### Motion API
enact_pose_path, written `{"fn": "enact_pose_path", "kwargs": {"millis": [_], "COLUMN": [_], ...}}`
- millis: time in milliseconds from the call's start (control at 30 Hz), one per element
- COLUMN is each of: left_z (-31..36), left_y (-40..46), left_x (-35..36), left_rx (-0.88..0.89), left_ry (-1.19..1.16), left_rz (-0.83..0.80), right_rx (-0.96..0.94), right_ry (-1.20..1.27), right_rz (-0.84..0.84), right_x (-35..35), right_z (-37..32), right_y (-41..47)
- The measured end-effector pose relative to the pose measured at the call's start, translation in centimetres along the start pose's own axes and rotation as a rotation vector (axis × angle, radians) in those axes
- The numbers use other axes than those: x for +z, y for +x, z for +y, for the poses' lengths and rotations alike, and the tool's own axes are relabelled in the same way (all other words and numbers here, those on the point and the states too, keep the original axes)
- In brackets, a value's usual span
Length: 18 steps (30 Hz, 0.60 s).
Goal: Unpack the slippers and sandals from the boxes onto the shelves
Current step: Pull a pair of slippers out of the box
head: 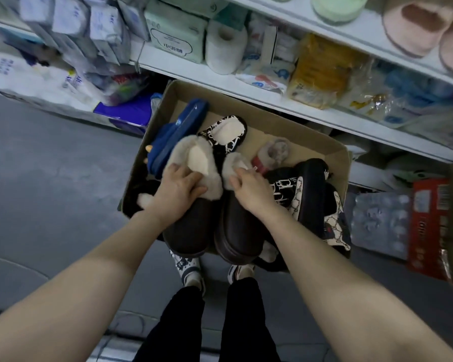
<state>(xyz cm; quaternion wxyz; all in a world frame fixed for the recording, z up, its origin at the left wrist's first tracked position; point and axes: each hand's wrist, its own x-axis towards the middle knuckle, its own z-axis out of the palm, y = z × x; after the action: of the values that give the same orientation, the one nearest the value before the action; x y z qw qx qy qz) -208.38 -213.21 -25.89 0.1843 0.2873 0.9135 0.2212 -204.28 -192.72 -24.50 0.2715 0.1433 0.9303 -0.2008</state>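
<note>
Standing over the cardboard box (259,126) on the floor, the person has both hands down in it, each on one of a matching pair. The left hand (179,185) lies over the fleece collar of the left brown slipper (191,226), fingers curled into the cream lining; the right hand (246,189) does the same on the right brown slipper (239,231), fingertips pinching the fluffy edge. Both slippers sit at the near end of the box, toes pointing back toward the person's feet, side by side and touching.

My guess is the unpacking is somewhere in the middle. Up on the shelf (351,30) above the box, a pink fluffy slipper (419,24) and a pale green one (338,9) already stand in place, so some stock seems to be out. Plenty is left in the box, though: a blue slipper (178,137) at its far left, a black-and-white patterned slipper (228,131) just beyond the brown pair, a small grey furry piece (277,151) toward the far right, and more black and monogram-print slippers (314,199) heaped along the right side. The brown pair itself has not left the box yet.

The pair looks chunky and soft: smooth dark brown uppers with a slight sheen, thick soles, and a deep cream fleece spilling over the opening. The fur should give under the fingers, so the hold by the collar looks secure enough for lifting.
</note>
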Motion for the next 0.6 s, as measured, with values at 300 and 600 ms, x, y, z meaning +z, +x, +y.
{"fn": "enact_pose_path", "kwargs": {"millis": [300, 600], "left_z": [1.9, 1.3], "left_y": [-5.0, -9.2], "left_x": [-0.3, 2.9], "left_rx": [-0.345, -0.616], "left_ry": [-0.346, -0.875], "left_rz": [0.190, -0.099], "right_rx": [0.152, 0.543], "right_ry": [0.427, 1.029], "right_rz": [0.273, 0.021], "right_x": [-1.0, 4.2], "right_z": [4.1, 4.1], "right_y": [-5.8, -9.3]}}
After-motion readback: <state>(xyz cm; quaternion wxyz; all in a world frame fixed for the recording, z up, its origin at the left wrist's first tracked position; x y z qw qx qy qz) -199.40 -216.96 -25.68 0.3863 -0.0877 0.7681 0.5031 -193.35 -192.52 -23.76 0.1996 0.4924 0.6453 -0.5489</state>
